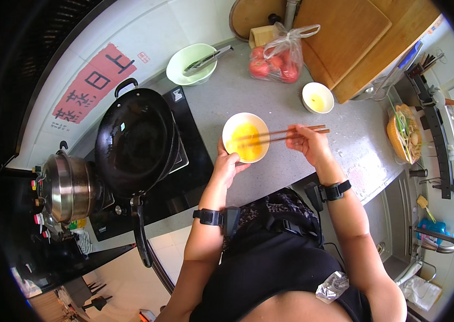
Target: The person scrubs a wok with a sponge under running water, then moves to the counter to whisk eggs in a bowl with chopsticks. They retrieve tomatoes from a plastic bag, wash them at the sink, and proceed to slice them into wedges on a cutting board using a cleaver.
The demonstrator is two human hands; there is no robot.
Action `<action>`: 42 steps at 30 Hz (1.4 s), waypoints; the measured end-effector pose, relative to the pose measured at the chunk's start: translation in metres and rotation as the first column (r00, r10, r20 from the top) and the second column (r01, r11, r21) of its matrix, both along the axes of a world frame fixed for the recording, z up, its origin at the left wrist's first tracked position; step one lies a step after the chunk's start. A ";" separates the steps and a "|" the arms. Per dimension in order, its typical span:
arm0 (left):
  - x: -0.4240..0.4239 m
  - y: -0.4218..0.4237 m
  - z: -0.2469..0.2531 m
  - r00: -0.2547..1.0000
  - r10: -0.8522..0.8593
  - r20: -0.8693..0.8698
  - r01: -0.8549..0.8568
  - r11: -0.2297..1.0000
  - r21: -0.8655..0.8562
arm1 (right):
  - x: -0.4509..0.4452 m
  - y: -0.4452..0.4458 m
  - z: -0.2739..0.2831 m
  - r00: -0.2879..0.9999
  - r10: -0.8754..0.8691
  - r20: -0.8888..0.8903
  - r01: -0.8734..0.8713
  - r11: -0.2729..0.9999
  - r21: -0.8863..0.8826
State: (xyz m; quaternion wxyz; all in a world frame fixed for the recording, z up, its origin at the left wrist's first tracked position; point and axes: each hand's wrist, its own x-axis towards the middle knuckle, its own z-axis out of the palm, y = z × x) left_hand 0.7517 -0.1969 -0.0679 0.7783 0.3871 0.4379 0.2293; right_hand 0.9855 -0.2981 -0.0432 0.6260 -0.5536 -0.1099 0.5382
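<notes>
My left hand (228,167) grips the side of a white bowl (266,124) with yellow beaten egg (247,151) in it, over the grey countertop. In my right hand (307,143) is a pair of wooden chopsticks (277,135); their tips are in the egg and look blurred. A smaller white bowl (318,98) with a little pale yellow liquid stands beyond my right hand. Farther back are a tied clear plastic bag of tomatoes (275,64) and a pale green bowl (174,66) with metal tongs (206,60) resting in it.
On the black cooktop (192,161) at the left sit a black wok (134,141), its handle pointing towards me, and a steel pot (65,187). Wooden cutting boards (343,40) lean at the back right. A basket of vegetables (402,133) and a sink (388,225) lie to the right.
</notes>
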 end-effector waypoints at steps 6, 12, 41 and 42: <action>0.001 0.000 0.002 1.000 0.021 -0.005 -0.021 0.999 -0.029 | -0.002 0.004 0.000 0.999 -0.014 0.031 0.014 1.000 0.000; 0.001 0.000 0.001 1.000 0.007 -0.005 -0.007 1.000 -0.019 | -0.001 0.003 -0.004 1.000 -0.021 0.003 0.021 1.000 0.013; 0.005 -0.001 0.005 1.000 0.011 -0.011 -0.011 1.000 -0.021 | 0.001 0.006 -0.004 0.983 -0.144 0.114 0.137 0.988 0.067; 0.004 -0.002 0.007 1.000 0.016 -0.019 -0.016 1.000 -0.015 | 0.000 0.006 -0.002 0.994 -0.057 0.093 0.054 0.998 0.035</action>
